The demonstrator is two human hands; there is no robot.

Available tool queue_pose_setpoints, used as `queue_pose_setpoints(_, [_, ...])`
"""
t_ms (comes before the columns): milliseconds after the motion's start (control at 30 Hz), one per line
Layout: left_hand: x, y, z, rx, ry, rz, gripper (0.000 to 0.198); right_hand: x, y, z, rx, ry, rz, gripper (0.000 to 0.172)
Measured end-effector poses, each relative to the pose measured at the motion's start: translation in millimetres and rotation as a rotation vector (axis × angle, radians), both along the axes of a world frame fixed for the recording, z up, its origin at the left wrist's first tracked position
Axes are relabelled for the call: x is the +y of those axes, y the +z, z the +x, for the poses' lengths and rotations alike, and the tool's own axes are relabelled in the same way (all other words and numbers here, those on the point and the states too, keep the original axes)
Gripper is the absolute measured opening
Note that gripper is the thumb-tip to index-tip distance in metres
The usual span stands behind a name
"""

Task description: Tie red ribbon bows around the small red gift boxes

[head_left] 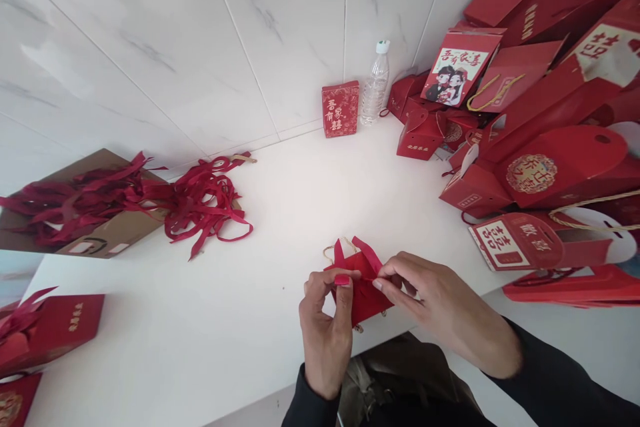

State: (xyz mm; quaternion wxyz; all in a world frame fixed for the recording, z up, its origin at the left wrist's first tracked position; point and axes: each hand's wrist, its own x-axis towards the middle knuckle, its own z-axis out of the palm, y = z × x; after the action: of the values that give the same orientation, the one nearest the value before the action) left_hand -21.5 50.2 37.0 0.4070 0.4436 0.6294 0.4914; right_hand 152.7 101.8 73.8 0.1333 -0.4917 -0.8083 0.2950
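A small red gift bag point(367, 307) with thin gold cord handles lies near the front edge of the white table. Over its top runs a dark red ribbon point(367, 255). My left hand point(327, 320) is on the bag's left side, thumb and forefinger closed at the ribbon. From the right, my right hand point(425, 290) pinches the ribbon between thumb and fingers. The fingers partly hide where the ribbon crosses the bag.
A cardboard box point(123, 233) of red ribbons stands at the left, with loose ribbons point(205, 203) beside it. Red gift boxes point(540, 167) crowd the right side. Against the tiled wall stand a small red box point(341, 110) and a water bottle point(375, 90). Another red box point(70, 333) sits front left.
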Motion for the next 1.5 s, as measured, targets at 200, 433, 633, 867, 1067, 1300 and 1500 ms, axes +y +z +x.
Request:
queue_pose_setpoints(200, [4, 0.3, 6, 0.040, 0.053, -0.020, 0.031, 0, 5.6, -6, 0.110, -0.028, -0.029, 0.013])
queue_pose_setpoints(433, [4, 3.5, 14, 0.110, 0.003, -0.006, 0.024, 5, 14.4, -19, 0.411, -0.034, -0.317, 0.006])
queue_pose_setpoints(633, [-1, 8.7, 10, 0.195, -0.163, 0.024, 0.016, 9, 12.9, -22, 0.453, -0.085, -0.328, 0.006])
queue_pose_setpoints(867, [7, 10.9, 9, 0.337, -0.168, 0.025, 0.029, 9, 18.9, -16, 0.348, -0.048, -0.169, 0.019])
queue_pose_setpoints(1067, [10, 10.5, 3, 0.306, -0.203, -0.025, 0.036, 16, 6.0, -14, 0.314, -0.012, -0.141, 0.017])
queue_pose_setpoints(1300, [19, 19.9, -10, 0.019, -0.323, -0.162, 0.038, 11, 6.1, -14, 0.431, -0.110, -0.225, 0.015])
queue_pose_setpoints(1500, [24, 25.2, -14, -0.195, -0.356, -0.204, 0.033, -3, 5.3, -10, 0.447, -0.096, -0.318, 0.012])
